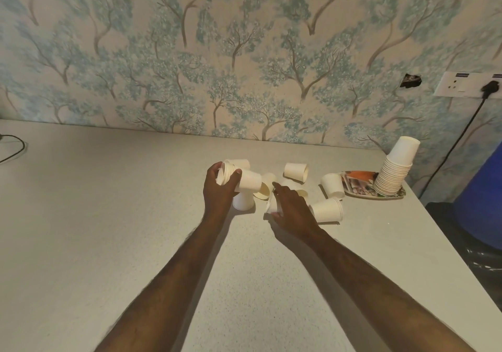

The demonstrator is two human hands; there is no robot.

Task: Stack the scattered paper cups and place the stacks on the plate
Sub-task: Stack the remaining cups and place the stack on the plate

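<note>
Tree-patterned wallpaper [244,53] in pale blue and beige backs a speckled grey table [108,216], where white paper cups lie scattered toward the far right side. Taking the plate [361,188] as the landmark, it sits near the table's far right edge, a flat dish with a colourful printed surface, and on its right part stands a tall stack [394,172] of nested cups, mouths down, leaning slightly to the right. Just left of the plate one loose cup [332,184] lies tipped on its side, and nearer the camera from it a short nested pair [327,210] also lies on its side. Farther left of the plate another single cup [296,172] rests on its side. Well left of the plate the left hand [220,191] is closed around a small sideways stack of cups [241,179], thumb on top and fingers wrapped about the rims. Below that hand an upside-down cup [243,201] stands on the table. Between this group and the plate the right hand [292,210] lies palm down over a cup [273,205], fingers curled about it; whether it grips the cup firmly I cannot tell. All the cups are plain white, tapered, with rolled rims.
</note>
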